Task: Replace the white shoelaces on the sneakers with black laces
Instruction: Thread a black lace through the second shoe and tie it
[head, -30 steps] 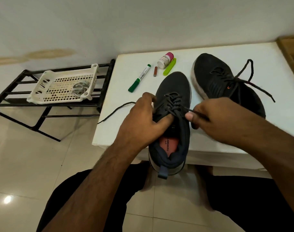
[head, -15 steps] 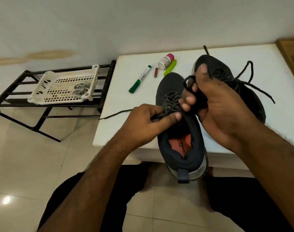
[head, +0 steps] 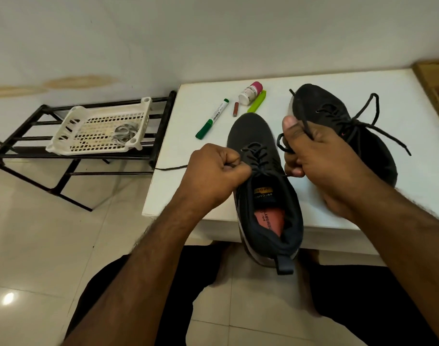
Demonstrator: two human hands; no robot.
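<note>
Near sneaker: dark knit upper, toe pointing away, heel overhanging front edge of white counter; orange insole visible. Left hand fisted, gripping left end of black lace beside eyelets; tail trails off counter's left edge. Right hand clamped on right end, loop protruding past fingers. Second sneaker behind, black lace tied. Far edge: green marker, small brown tube, pink-capped bottle, lime-green clip. Perforated white plastic basket on black metal rack holds coiled white laces.
</note>
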